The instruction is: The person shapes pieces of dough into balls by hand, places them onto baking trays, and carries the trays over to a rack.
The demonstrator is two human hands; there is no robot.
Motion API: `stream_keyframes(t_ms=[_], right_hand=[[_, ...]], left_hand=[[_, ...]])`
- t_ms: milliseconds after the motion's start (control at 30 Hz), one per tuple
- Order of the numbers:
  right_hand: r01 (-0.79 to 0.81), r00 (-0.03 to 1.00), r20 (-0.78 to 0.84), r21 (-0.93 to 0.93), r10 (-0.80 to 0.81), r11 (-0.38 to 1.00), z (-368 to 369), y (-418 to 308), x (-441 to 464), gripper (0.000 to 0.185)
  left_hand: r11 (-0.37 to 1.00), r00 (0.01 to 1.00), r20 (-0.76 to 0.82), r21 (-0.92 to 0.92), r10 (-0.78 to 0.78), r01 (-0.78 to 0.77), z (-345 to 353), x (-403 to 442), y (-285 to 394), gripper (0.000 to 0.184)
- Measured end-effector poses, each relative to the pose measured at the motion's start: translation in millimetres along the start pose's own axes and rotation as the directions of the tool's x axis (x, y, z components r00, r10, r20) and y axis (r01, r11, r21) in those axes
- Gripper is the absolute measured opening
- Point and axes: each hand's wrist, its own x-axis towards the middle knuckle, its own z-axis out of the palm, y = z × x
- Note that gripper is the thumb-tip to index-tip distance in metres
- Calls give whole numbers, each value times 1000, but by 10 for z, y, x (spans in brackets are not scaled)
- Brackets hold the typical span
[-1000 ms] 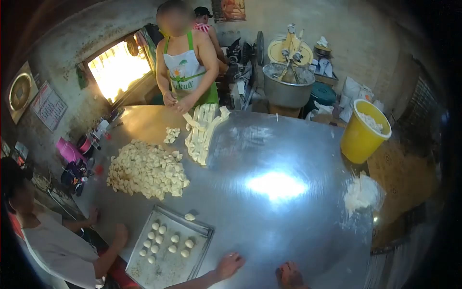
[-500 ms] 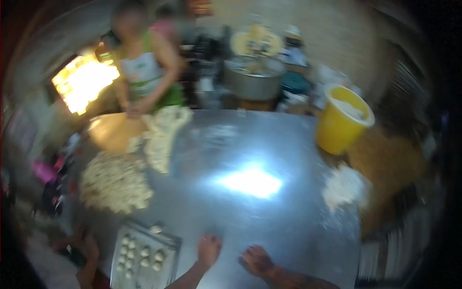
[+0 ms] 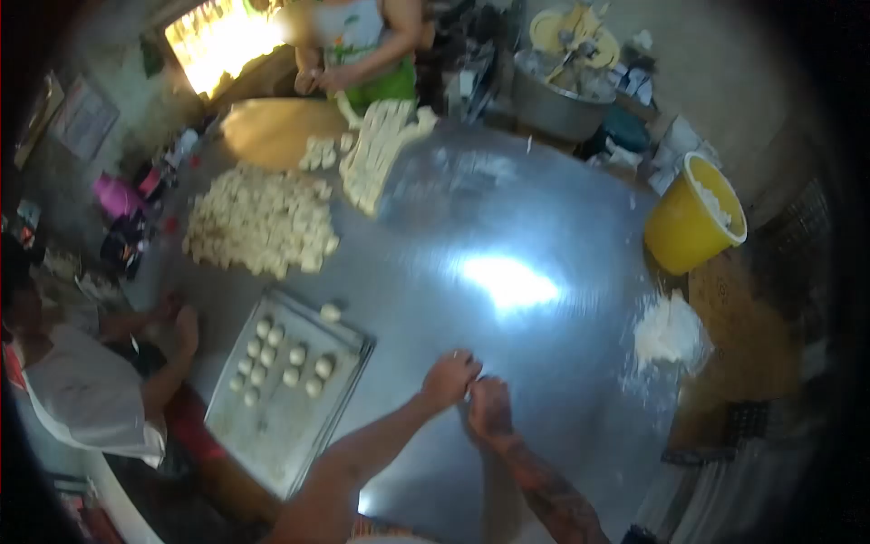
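My left hand (image 3: 450, 379) and my right hand (image 3: 491, 410) are almost touching above the bare metal table (image 3: 562, 363). Both have their fingers curled in; whatever they may hold is hidden. To the left of them lies a baking tray (image 3: 272, 444) bearing several small round dough balls (image 3: 291, 374) in its far half. One more dough ball (image 3: 331, 312) sits by the tray's far right corner. Farther back, many cut dough pieces (image 3: 258, 218) form a wide heap on the table.
A long slab of dough (image 3: 381, 150) lies at the table's far side, where a co-worker (image 3: 362, 45) stands. Another person (image 3: 91, 381) is at the left edge. On the right are a yellow bucket (image 3: 684, 227) and a mound of flour (image 3: 671, 334). A metal pot (image 3: 553, 100) stands behind.
My hands, apart and low over the table before, have come together and moved forward. The head view has shifted, bringing more of the tray and the person on the left into sight.
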Motion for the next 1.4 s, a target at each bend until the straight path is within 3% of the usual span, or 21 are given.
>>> stream_keyframes(t_ms=[33,100,167,233,267,367,400,467,500,567,600,633,700,767,900,1000,1133,1233,1300,1333,1400], right_hand=[[20,999,-45,-2,-20,1000,-111,5,0,35],[-158,946,-277,58,168,986,-491,-123,-72,38],[-479,809,-188,337,557,810,-623,-375,-211,54],[-303,949,-49,127,311,944,-426,-338,-414,58],[-262,965,26,106,261,959,-301,-291,-474,45],[-418,907,123,129,403,899,-230,-769,-314,37],[-506,862,149,182,485,843,-346,-1348,-75,34],[-215,973,10,396,230,893,87,-1826,-114,33],[-248,969,104,429,226,869,262,-2079,-71,30],[-318,937,281,450,206,834,468,-2706,147,22],[-352,912,361,437,197,828,516,-3011,320,18],[-278,941,300,435,154,856,668,-3174,406,17],[-206,964,245,425,107,881,982,-3315,538,17],[-48,985,170,357,-15,933,1312,-3337,604,25],[-98,990,128,349,56,932,1458,-3290,556,38],[-152,976,202,396,76,906,782,-3426,669,32],[-245,961,193,277,197,929,742,-2579,1198,36],[-16,999,-41,332,32,943,1001,-2058,2080,37],[247,966,-171,390,-194,887,1485,-1905,2538,30],[253,964,-181,404,-194,879,1600,-1836,2631,30],[-25,963,243,510,-116,860,1635,-1733,2718,22]], left_hand=[[997,992,-116,-58,-52,45,-43,-59,22,14],[982,935,-305,-92,-183,162,-424,-173,79,17],[963,888,-374,-87,-267,253,-720,-324,56,20],[975,983,-166,-218,-83,46,-525,-633,11,24],[971,984,-155,-232,-88,51,-503,-760,30,24],[859,981,-103,-504,-162,89,-719,-1265,-11,27],[820,966,-91,-552,-241,153,-986,-1589,-50,28],[736,891,-143,-627,-432,256,-1282,-2377,-252,30],[700,816,-216,-654,-536,287,-1371,-2689,-433,30],[782,716,-416,-549,-561,293,-1730,-3109,-752,29],[763,713,-355,-514,-604,391,-1907,-3236,-885,30],[738,702,-296,-472,-647,482,-2028,-3288,-989,31],[733,713,-280,-495,-643,467,-2118,-3325,-1160,30],[751,727,-280,-466,-627,468,-2067,-3312,-1260,28],[857,787,-340,-247,-514,453,-1849,-3310,-1429,28],[792,723,-331,-325,-606,516,-1853,-3281,-1312,34],[737,666,-352,-482,-658,474,-1979,-3199,-1011,35],[743,604,-443,-281,-662,608,-2033,-2957,-866,31],[688,474,-502,-475,-724,548,-1952,-2639,-901,28],[762,484,-592,-437,-644,479,-1956,-2368,-998,25],[790,543,-583,-350,-605,504,-2084,-1812,-1476,24]])
